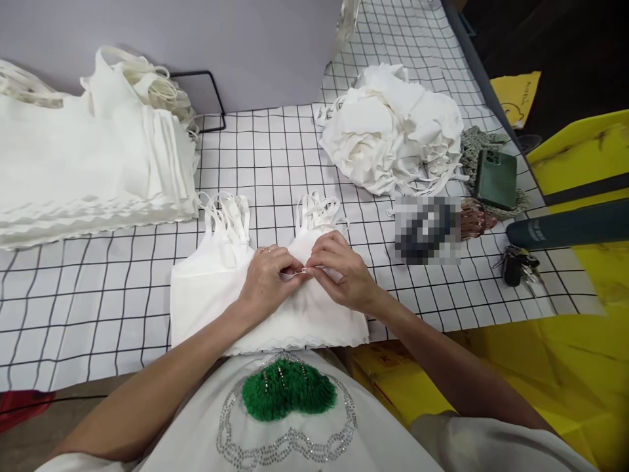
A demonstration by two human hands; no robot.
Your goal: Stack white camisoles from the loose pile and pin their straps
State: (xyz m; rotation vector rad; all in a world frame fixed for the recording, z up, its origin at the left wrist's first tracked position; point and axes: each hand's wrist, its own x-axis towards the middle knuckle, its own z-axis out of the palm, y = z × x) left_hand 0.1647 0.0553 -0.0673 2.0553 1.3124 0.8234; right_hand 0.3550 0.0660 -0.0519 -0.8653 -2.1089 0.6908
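Note:
A small stack of white strappy bra tops (206, 295) lies flat at the table's near edge, the straps bunched at its upper end. Above its middle, my left hand (270, 280) pinches a thin white strap (293, 274) between thumb and fingers. My right hand (344, 272) meets it from the other side, its fingertips closed on the same strap at a small pale fitting (304, 269). The fingertips of both hands nearly touch and partly hide the fitting.
A tall stack of white tops (98, 151) stands at left, beside a black wire frame (212, 82). A loose heap of white garments (388, 128) lies at back right. Further right are a green phone (496, 178), a dark bottle (570, 224), keys (515, 267) and a blurred-out item (427, 229).

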